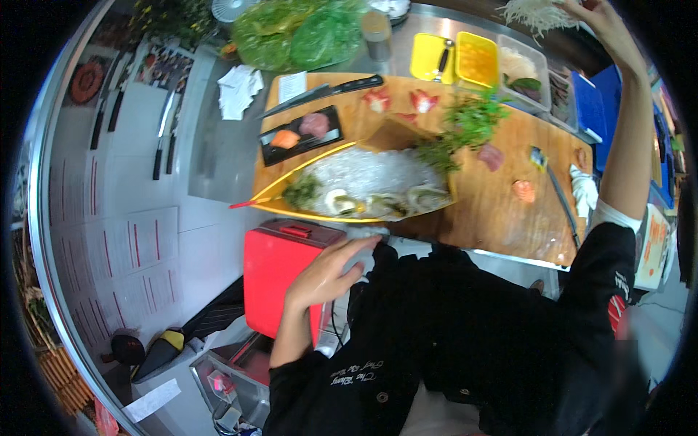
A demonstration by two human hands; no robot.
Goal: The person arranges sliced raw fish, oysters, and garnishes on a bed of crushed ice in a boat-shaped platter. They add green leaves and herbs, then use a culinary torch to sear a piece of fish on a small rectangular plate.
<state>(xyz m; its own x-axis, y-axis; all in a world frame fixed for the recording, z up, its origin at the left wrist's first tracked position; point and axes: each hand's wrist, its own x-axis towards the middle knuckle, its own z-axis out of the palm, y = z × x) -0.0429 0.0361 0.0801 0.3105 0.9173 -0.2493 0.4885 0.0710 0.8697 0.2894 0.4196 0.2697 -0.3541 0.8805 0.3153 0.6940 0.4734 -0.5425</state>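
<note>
My right hand [594, 13] is raised at the far right, cut by the top rim, gripping a bunch of white shredded strands [537, 15], perhaps radish. Below the near board edge, beside a red case [272, 278], hovers my left hand [332, 270], its fingers apart and nothing seen in it. In front of me a boat-shaped serving dish [349, 219] holds crushed ice [376, 171], oysters in shells [428, 197] and green sprigs [301, 192]. It stands on a wooden cutting board [485, 223]. Leafy greens [474, 117] lie at its far right end.
A black plate [279, 155] carries orange and pink fish pieces. Behind it lies a black-handled knife [357, 83]; a long blade [561, 199] rests at right near a salmon piece [524, 191]. Yellow tubs [477, 57] and clear containers [524, 71] line the back.
</note>
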